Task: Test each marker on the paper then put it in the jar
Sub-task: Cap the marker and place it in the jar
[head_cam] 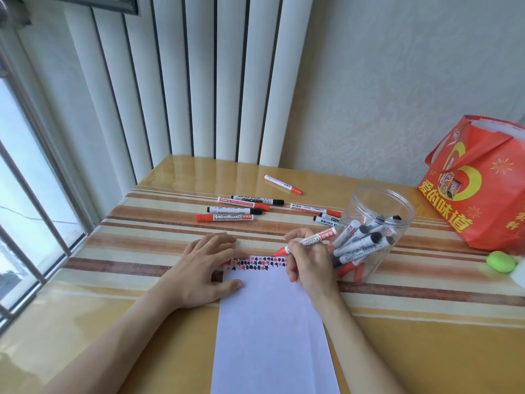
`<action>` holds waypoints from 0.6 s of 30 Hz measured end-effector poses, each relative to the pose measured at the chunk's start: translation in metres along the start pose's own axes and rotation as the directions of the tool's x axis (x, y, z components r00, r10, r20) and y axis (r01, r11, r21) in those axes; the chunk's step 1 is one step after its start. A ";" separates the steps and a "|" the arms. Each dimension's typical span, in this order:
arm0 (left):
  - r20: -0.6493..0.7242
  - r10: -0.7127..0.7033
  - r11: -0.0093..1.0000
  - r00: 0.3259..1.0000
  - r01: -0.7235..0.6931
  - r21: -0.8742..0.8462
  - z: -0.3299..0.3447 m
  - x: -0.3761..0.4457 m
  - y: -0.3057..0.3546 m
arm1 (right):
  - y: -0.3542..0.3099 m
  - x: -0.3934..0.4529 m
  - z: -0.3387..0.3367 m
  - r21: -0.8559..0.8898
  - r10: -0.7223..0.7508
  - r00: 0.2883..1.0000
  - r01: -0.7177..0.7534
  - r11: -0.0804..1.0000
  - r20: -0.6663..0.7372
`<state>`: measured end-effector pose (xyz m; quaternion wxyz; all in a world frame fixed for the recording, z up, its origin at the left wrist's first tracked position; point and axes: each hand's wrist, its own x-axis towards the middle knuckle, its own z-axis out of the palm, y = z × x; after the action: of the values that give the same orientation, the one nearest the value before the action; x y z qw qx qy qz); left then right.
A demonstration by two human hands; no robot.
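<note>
A white paper (270,322) lies on the table with a row of red and black test marks along its top edge. My left hand (208,267) rests flat on the paper's top left corner, fingers spread. My right hand (308,264) grips a red whiteboard marker (308,240) with its tip pointing left, just above the paper's top right edge. Right of that hand stands a clear plastic jar (372,231) holding several markers. Several loose red and black markers (235,210) lie on the table behind the paper.
A red gift bag (477,189) stands at the right rear. A green oval object (501,261) lies near the right edge. A window is on the left, and a white ribbed radiator stands behind the table.
</note>
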<state>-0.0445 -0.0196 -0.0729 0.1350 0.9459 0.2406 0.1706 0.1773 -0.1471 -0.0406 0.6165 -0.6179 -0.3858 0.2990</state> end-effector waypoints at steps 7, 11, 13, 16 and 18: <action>-0.012 -0.011 1.000 1.000 0.011 -0.013 0.000 0.001 0.000 | 0.006 -0.003 0.002 -0.053 0.040 0.999 -0.041 0.998 -0.008; -0.002 -0.029 1.000 1.000 0.029 -0.012 0.000 0.002 0.001 | 0.012 -0.006 0.016 -0.073 0.030 0.999 -0.032 0.997 -0.028; -0.004 -0.030 1.000 1.000 0.030 -0.008 0.000 0.002 0.002 | 0.011 -0.007 0.022 -0.079 0.025 0.999 -0.027 0.996 -0.036; -0.004 -0.027 0.999 1.000 0.027 -0.021 -0.001 0.002 0.003 | 0.006 -0.007 0.025 -0.093 0.042 0.997 -0.048 0.995 -0.061; -0.009 -0.024 0.999 1.000 0.023 -0.025 -0.002 0.002 0.003 | 0.003 -0.008 0.024 -0.130 0.049 0.997 -0.057 0.990 -0.063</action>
<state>-0.0428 -0.0209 -0.0699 0.1477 0.9405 0.2501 0.1762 0.1530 -0.1413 -0.0458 0.5774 -0.6758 -0.3698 0.2705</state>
